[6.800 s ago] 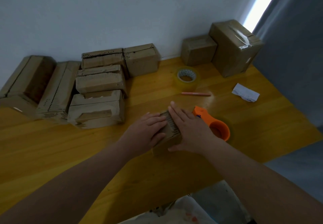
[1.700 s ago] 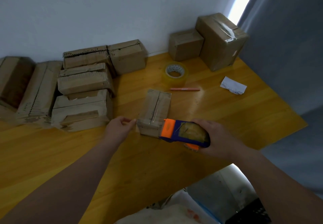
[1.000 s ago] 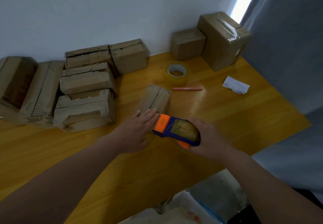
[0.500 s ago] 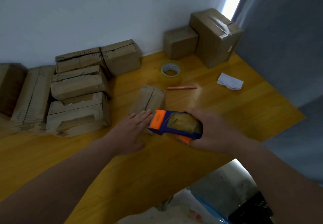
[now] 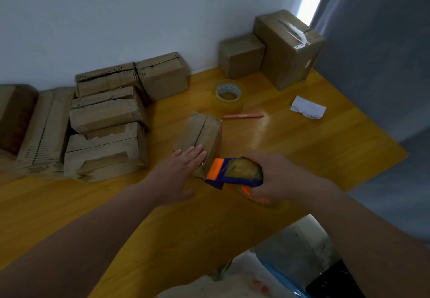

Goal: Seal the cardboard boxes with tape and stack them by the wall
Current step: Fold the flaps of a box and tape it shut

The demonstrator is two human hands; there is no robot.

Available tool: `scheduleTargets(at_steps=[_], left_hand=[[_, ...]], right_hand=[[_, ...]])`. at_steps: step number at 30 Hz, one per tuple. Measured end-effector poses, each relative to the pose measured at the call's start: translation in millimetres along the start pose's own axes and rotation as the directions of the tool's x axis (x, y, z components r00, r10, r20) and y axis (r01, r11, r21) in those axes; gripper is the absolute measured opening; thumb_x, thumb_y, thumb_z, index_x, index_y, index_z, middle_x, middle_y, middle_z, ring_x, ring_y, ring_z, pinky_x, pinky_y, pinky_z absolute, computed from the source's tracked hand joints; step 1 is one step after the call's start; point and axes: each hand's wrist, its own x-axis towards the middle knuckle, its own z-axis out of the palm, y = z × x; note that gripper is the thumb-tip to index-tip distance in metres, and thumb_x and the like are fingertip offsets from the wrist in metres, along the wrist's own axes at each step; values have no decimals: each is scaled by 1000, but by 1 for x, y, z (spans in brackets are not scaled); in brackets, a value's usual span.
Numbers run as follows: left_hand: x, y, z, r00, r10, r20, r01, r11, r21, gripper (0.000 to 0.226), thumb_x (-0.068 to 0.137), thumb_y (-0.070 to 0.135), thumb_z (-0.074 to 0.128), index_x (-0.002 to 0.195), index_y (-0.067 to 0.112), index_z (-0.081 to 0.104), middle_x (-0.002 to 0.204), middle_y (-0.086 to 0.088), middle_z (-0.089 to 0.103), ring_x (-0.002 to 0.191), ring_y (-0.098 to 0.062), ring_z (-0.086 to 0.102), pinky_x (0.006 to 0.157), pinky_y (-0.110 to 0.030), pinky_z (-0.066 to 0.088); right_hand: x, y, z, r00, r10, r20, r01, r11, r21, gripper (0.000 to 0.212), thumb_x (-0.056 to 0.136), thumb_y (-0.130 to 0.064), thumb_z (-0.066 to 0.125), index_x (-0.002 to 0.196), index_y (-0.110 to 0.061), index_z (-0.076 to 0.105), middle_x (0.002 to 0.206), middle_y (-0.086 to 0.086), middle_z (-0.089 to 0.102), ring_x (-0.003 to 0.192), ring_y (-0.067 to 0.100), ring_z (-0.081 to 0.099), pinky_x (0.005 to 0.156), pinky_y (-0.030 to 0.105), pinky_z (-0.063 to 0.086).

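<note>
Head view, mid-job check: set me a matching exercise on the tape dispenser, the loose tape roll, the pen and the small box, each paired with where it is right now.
Things:
1. tape dispenser
2. loose tape roll
3. pen
4. small box

Places:
A. lying on the table just in front of the roll
B. under the flat fingers of the left hand
C. gripped in the right hand
D. flat on the table, hole up, toward the wall

Pairs: 1-C, 2-D, 3-A, 4-B.
</note>
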Motion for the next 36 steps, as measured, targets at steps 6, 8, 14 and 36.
scheduleTargets(at_steps=[6, 8, 14, 36], left_hand=[[1, 1, -1, 1000, -12, 9, 12, 1000, -14, 94, 88, 34, 56, 149, 27, -14, 150, 10, -23, 138, -3, -18, 112, -27, -11], [1, 1, -1, 1000, -12, 11, 12, 1000, -26, 92, 88, 29, 55, 150, 27, -12, 149, 11, -23, 139, -2, -16, 112, -26, -11], [1, 0, 0, 1000, -24, -16, 24, 1000, -9, 87, 91, 15, 49, 146, 28, -18, 149, 11, -24, 138, -1, -16, 112, -25, -13], [7, 1, -58, 903, -119, -413, 154, 987, 51, 31, 69, 0, 75, 96, 15, 71, 84, -6, 69, 70, -27, 66, 50, -34, 54]], right_hand=[[14, -11, -4, 993, 96, 74, -97, 995, 12, 65, 74, -33, 77, 130, -36, 47, 94, -9, 58, 80, 10, 61, 71, 29, 58], [17, -11, -8, 983, 141, 118, -146, 989, 37, 62, 75, -28, 77, 129, -36, 46, 96, -5, 57, 80, 13, 61, 69, 27, 55], [32, -9, -2, 949, 218, 226, -225, 974, 4, 55, 67, -32, 79, 117, -27, 58, 94, 2, 63, 83, 21, 63, 73, 38, 56], [19, 28, 35, 938, 313, -148, -346, 862, -370, 73, 97, -24, 55, 153, -29, 9, 132, 7, 49, 111, 26, 57, 80, 36, 51]])
